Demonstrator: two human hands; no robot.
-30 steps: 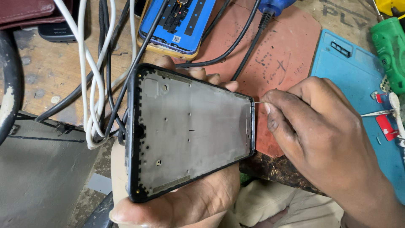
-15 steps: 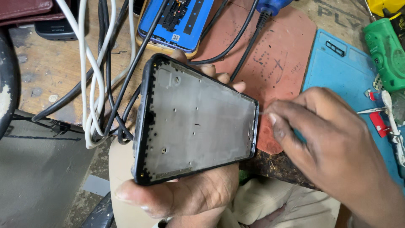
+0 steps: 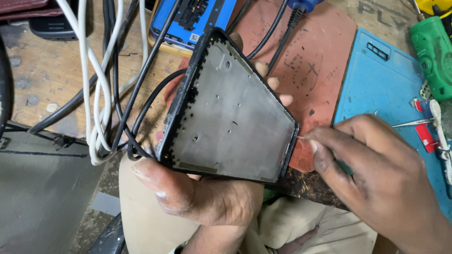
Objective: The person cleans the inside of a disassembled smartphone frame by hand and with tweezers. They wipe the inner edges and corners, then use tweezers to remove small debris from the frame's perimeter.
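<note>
**Bare phone frame held up while a thin tool works its right edge**

The black-rimmed phone frame with a bare grey metal plate (image 3: 230,117) is held tilted above the near edge of the bench, its inner face toward the camera. The left hand (image 3: 202,197) cradles it from beneath, thumb clamped on the near-left corner and fingertips showing past the far right edge. It looks light and stiff but thin, so I judge it would bend or crack if twisted; the rim, as it is gripped now, seems the safest hold, since the flat plate offers little purchase.

The right hand (image 3: 381,174) has its fingers pressed together, pinching a thin pale sliver of a tool (image 3: 302,138) whose tip touches the frame's right edge. What kind of tool it is cannot be told.

Behind the frame lie a worn reddish work mat (image 3: 310,56) and, to the right, a blue work mat (image 3: 381,89). Tangled white and black cables (image 3: 101,94) hang at the left. A blue opened phone (image 3: 188,16) sits at the far side, and a green plastic tool (image 3: 435,51) at the far right.
</note>
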